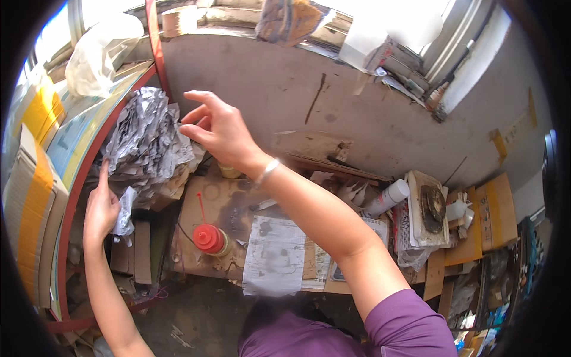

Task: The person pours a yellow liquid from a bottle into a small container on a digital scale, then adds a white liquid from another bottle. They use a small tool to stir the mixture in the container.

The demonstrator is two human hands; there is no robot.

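Observation:
A tall heap of crumpled grey paper sheets (148,140) stands at the left against the wall. My left hand (102,211) is at its near left side, with the index finger stretched up against the heap's edge. Its other fingers are curled around a small crumpled piece of white paper (124,213), part of which hangs beside the palm. My right hand (217,128) is raised just right of the heap, thumb and fingers apart and nothing between them. A white band (269,171) circles the right wrist.
A red-capped bottle with a thin spout (208,238) and stained paper sheets (275,256) are on the cardboard-covered table (184,256). A red-edged shelf (80,184) with boxes (30,220) borders the left. A spray can (386,198) and a stack with a dark-stained top (429,208) lie right.

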